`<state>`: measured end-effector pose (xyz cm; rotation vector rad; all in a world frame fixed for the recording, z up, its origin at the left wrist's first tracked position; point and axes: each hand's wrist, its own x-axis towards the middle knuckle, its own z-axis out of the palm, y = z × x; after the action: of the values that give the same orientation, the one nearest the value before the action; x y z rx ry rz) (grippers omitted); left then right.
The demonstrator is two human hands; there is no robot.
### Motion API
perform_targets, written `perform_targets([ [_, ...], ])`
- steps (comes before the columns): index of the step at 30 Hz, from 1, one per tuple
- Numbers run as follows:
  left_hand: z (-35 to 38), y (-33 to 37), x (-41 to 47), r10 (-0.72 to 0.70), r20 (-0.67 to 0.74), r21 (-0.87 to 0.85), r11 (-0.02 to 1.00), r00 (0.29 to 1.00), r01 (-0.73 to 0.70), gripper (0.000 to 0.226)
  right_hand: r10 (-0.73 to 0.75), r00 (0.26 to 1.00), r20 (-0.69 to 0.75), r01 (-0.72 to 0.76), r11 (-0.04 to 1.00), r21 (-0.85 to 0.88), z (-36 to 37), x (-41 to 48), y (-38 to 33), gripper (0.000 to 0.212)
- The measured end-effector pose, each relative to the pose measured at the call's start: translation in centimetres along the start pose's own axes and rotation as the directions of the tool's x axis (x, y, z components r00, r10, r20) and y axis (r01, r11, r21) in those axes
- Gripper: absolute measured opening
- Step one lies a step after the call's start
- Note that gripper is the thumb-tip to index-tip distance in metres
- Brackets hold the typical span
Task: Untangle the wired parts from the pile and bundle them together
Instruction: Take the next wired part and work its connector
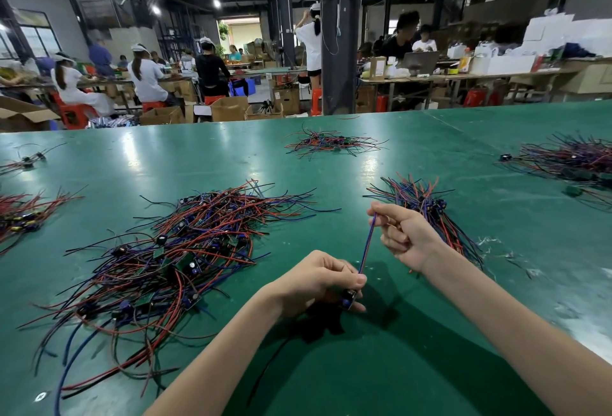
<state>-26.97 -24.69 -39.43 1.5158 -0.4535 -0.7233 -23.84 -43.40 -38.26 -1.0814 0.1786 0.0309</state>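
A big tangled pile [172, 250] of small circuit boards with red, blue and black wires lies on the green table [414, 366] to my left. My left hand [318, 280] grips one wired part [347, 299] by its small board, just above the table. Its red and blue wires [367, 243] run taut up to my right hand [407, 237], which pinches their free ends. Behind my right hand lies a gathered bundle [427, 203] of wired parts, partly hidden by that hand.
More wire piles lie at the far centre [331, 144], the far right [569, 157] and the left edge [23, 213]. Bits of white scrap [490, 243] lie at the right. People sit at benches beyond the table's far edge.
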Motion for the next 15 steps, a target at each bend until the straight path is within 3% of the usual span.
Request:
perform_targets([
  [15,-0.59,-0.08,0.1,0.03,-0.051,-0.038,0.999,0.998,-0.032,0.04,0.124,0.992,0.014,-0.125,0.987,0.102,-0.76,0.6,0.16,0.026],
])
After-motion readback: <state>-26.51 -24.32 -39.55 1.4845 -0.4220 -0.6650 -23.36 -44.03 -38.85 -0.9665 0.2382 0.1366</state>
